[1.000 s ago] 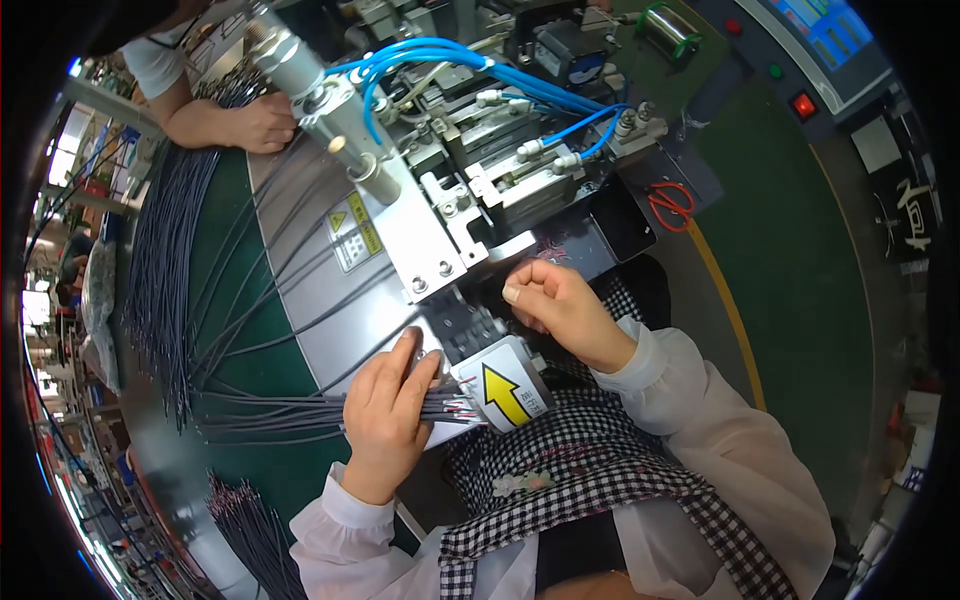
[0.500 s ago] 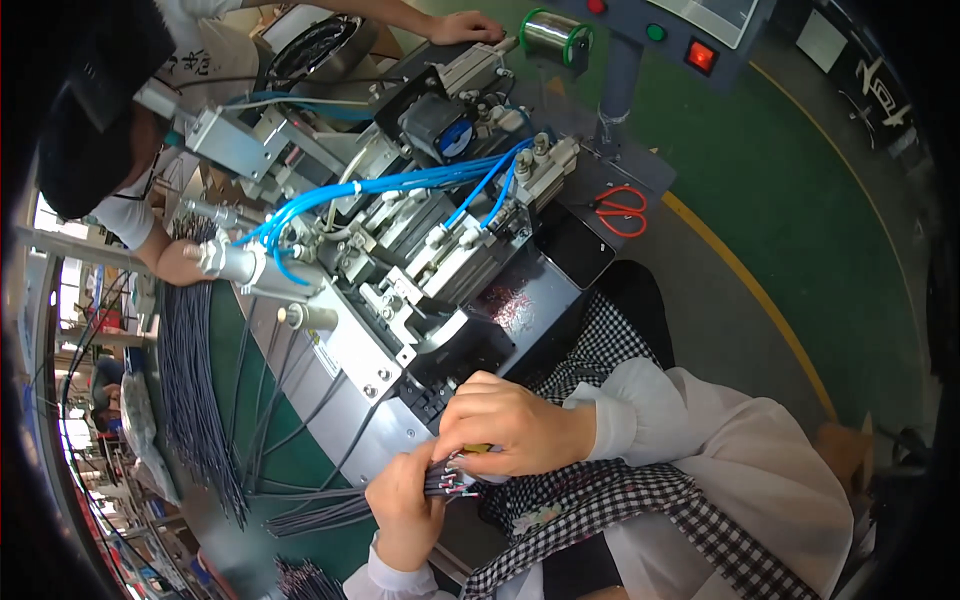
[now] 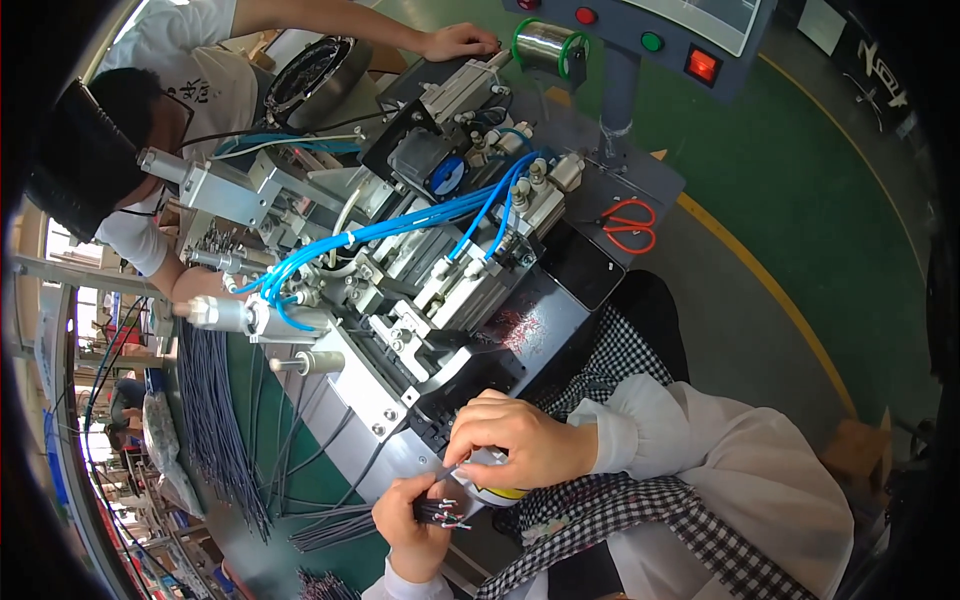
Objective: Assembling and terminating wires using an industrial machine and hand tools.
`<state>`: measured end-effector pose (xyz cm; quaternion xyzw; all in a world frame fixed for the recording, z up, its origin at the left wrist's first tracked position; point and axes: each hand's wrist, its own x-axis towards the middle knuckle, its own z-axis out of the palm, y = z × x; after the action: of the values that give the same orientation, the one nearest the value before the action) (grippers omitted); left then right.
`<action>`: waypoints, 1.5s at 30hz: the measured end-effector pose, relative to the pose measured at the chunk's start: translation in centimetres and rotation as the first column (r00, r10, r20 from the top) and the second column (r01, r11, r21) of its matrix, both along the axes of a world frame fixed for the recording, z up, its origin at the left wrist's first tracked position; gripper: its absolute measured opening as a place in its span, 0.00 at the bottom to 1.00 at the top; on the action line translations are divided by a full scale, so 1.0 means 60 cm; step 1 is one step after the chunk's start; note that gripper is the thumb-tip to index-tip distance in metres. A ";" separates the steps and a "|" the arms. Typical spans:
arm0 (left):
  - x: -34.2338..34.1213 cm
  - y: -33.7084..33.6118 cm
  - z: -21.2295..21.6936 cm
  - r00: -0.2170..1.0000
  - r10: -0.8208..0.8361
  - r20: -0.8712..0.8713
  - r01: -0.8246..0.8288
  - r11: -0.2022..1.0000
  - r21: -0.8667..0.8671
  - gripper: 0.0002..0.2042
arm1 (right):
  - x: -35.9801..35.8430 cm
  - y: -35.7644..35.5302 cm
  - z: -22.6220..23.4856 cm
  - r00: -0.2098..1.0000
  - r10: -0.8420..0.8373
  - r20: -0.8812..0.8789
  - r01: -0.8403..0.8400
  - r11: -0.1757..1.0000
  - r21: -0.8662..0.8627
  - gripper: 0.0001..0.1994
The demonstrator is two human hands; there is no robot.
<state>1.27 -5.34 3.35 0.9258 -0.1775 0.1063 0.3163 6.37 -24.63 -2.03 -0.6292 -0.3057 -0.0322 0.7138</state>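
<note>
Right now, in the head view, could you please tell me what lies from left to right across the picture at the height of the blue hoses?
Co-worker's dark hair → blue air hoses → orange-handled scissors → yellow floor line.

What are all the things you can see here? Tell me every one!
machine: one, grey metal, middle of the bench
air hoses: several, blue, across the machine's top
scissors: one pair, orange handles, right of the machine
wire spool: one, silver wire on green rims, top
control box: one, grey with red and green buttons, top right
loose wires: many, dark, lying on the green bench at left
floor: green with a yellow line, right
co-worker: one, white shirt, far side, hand on the machine
wire bundle: one, dark with metal tips, held in the left hand
left hand: grip on the wire bundle
right hand: fingers pinching at the bundle's tips
</note>
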 end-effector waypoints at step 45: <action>0.042 -0.019 -0.007 1.000 -0.004 0.029 0.005 0.999 -0.033 0.06 | 0.023 0.001 -0.009 0.913 0.008 -0.407 0.016 0.998 0.054 0.05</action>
<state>3.76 -6.48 2.95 0.9184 -0.1825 0.1220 0.3292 7.78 -24.56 -2.60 -0.6024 -0.1482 0.0894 0.7792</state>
